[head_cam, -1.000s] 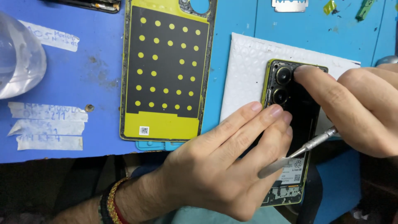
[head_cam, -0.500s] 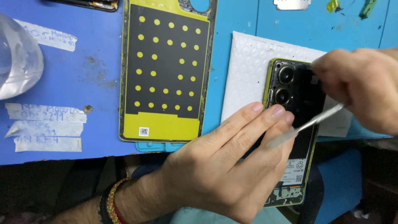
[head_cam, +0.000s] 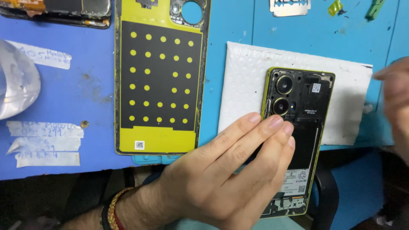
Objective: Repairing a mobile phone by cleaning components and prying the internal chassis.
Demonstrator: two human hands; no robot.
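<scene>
- Our left hand (head_cam: 221, 170) lies flat, fingers extended, pressing the opened yellow-framed phone (head_cam: 298, 127) onto the white padded mat (head_cam: 247, 81).
- Our right hand (head_cam: 396, 102) is blurred; its grip we cannot tell.

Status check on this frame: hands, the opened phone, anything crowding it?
Left hand flat on opened phone, pinning it to white pad. Right hand blurred at frame edge, off phone. Removed back cover lies alongside, apart.

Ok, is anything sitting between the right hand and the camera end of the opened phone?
Nothing visible does. The right hand is blurred at the frame's right edge, off the opened phone; between them lies only the flat white padded mat. The left hand rests lower on the phone, below the camera lenses.
</scene>
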